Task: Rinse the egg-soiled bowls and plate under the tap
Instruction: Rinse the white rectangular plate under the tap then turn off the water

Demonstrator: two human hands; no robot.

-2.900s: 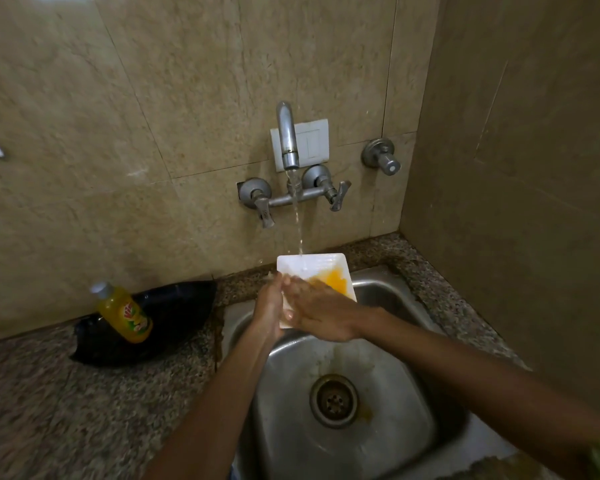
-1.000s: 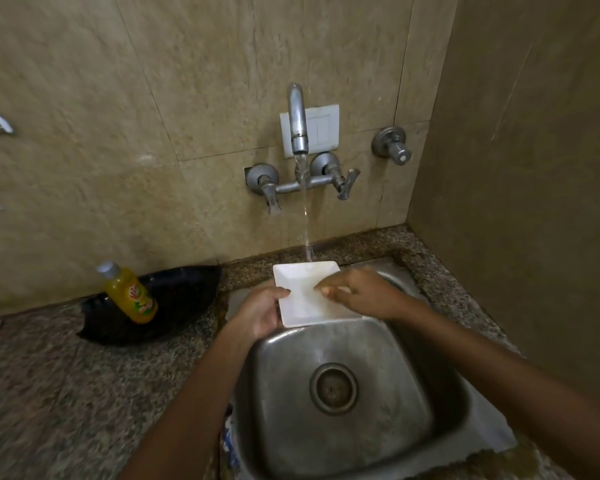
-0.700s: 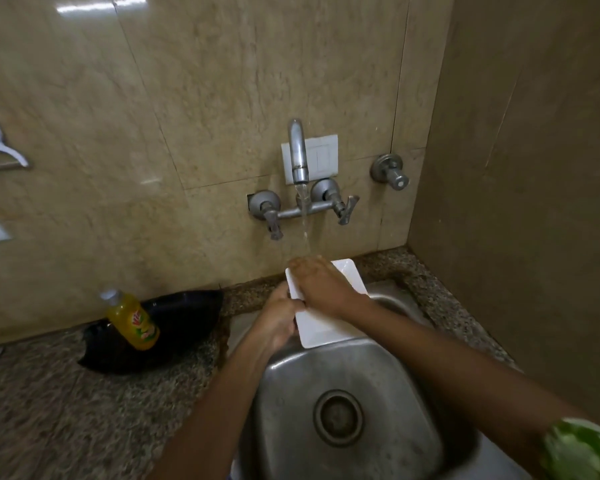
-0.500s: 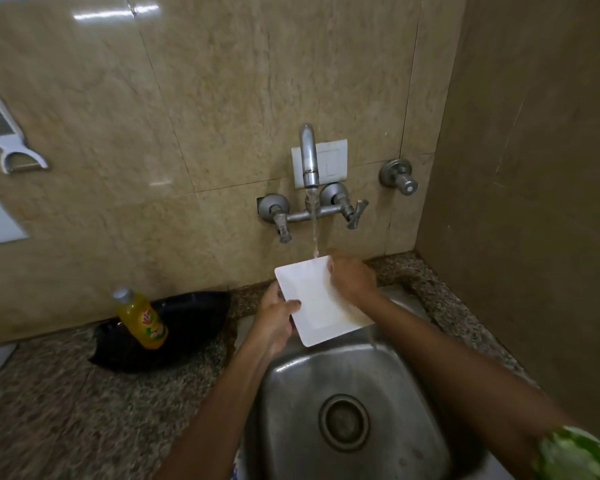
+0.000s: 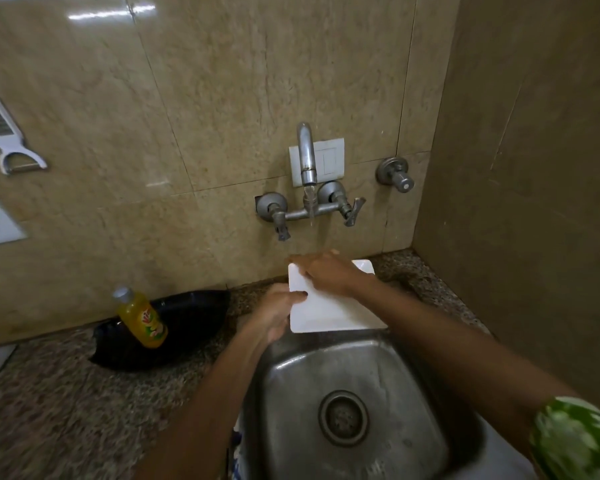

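Head view: left hand (image 5: 274, 315) still grips the square plate (image 5: 329, 313); right hand (image 5: 326, 271), fingers flat, has slid to its far-left corner under the tap (image 5: 307, 161).

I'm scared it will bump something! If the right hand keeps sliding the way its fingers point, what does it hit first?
The right hand lies on the white plate, fingers pointing left and toward the wall. Past the plate's corner, it would probably meet the tiled wall first, below the tap handle. Depth is hard to judge.

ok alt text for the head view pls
Two hands hold a white square plate under a running tap above a steel sink: left hand grips its edge, right hand rubs the top.
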